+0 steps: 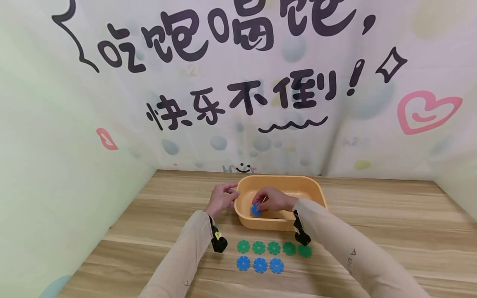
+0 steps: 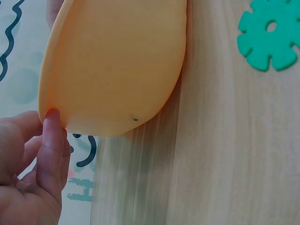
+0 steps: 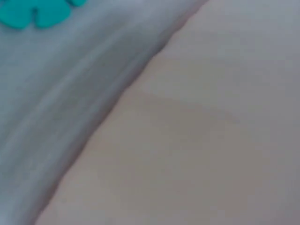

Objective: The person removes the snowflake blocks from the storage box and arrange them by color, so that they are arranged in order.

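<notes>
An orange plastic basin [image 1: 261,224] stands on the wooden table. My left hand [image 1: 222,198] pinches its left rim; in the left wrist view the fingers [image 2: 50,161] lie on both sides of the edge. Inside the basin, my right hand [image 1: 271,199] pinches a blue snowflake disc [image 1: 256,210] between thumb and fingers. In front of the basin lies a row of several green snowflake discs [image 1: 273,248], and below that a row of three blue discs [image 1: 260,265]. The right wrist view has only the basin wall [image 3: 187,154] and part of a green disc [image 3: 37,14], blurred; the right hand is outside it.
The wooden table [image 1: 376,215] extends to both sides of the basin. A printed cloth [image 1: 238,145] with black lettering hangs behind the table's far edge, and a pale wall [image 1: 56,165] closes off the left. A black wrist camera [image 1: 219,242] sits on the left sleeve.
</notes>
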The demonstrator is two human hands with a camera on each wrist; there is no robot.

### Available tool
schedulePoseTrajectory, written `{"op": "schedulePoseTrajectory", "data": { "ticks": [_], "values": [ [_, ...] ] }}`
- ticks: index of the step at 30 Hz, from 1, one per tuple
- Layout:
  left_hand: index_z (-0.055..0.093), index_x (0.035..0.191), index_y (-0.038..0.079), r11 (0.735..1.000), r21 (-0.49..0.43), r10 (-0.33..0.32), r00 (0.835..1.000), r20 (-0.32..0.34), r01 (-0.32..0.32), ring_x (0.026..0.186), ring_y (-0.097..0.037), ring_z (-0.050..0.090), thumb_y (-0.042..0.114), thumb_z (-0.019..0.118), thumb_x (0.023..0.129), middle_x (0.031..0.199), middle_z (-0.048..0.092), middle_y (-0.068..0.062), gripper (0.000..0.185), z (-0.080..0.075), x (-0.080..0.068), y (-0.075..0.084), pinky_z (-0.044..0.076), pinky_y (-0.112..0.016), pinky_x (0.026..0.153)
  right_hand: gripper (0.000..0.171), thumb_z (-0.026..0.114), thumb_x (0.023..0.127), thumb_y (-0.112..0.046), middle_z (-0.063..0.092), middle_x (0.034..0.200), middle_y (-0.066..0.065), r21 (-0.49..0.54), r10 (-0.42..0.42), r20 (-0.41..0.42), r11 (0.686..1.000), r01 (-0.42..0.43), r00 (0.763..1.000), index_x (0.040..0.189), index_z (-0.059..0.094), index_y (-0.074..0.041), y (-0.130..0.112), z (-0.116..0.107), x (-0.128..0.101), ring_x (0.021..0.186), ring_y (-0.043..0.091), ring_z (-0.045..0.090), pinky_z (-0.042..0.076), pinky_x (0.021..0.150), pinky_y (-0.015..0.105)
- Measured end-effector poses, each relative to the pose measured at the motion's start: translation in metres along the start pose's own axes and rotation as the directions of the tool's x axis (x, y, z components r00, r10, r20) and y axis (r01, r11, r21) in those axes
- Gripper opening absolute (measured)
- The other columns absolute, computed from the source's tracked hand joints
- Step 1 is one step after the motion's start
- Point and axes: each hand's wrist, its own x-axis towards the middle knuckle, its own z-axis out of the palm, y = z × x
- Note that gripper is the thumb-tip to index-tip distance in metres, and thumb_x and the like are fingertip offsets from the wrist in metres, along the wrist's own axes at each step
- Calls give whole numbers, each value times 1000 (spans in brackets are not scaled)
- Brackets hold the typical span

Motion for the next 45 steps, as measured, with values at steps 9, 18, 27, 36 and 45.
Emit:
{"op": "schedulePoseTrajectory", "data": {
  "ticks": [9,18,27,36,45],
  "values": [
    [56,118,3,1000,-6,-6,1000,-10,6,71,-16,57,8,59,83,87,55,-10,35,0,0,0,54,-29,59,15,62,81,-4,62,83,4,3,-55,-131,998,56,990,95,64,0,-9,-6,-24,70,13,56,51,63,22],
    [56,118,3,1000,-1,3,1000,-9,-3,68,-14,56,8,59,83,87,55,-10,35,-1,0,0,54,-34,63,15,61,82,-4,63,84,4,20,-73,-173,997,78,982,96,64,0,-18,-18,-53,69,13,58,52,62,22],
    [56,118,1,1000,-2,12,1000,0,-12,69,-17,57,7,59,84,86,54,-10,35,-1,1,-1,54,-32,59,14,63,80,-7,65,87,3,21,-123,-110,992,126,986,93,66,-2,-30,-19,-88,74,12,59,51,68,24],
    [56,118,2,1000,17,5,1000,-6,-5,70,-22,59,9,59,84,86,55,-10,35,-1,2,-2,54,-30,58,11,60,83,-9,63,86,1,85,-178,-36,980,181,983,92,64,-4,-30,-2,-118,74,7,56,52,65,24],
    [56,118,3,1000,20,-4,1000,-9,4,69,-21,58,9,59,83,86,56,-10,35,0,2,-2,54,-28,56,8,62,81,-7,62,83,-6,54,-154,-13,987,154,988,88,66,-6,-4,18,-132,72,3,54,50,61,22]
  ]
}}
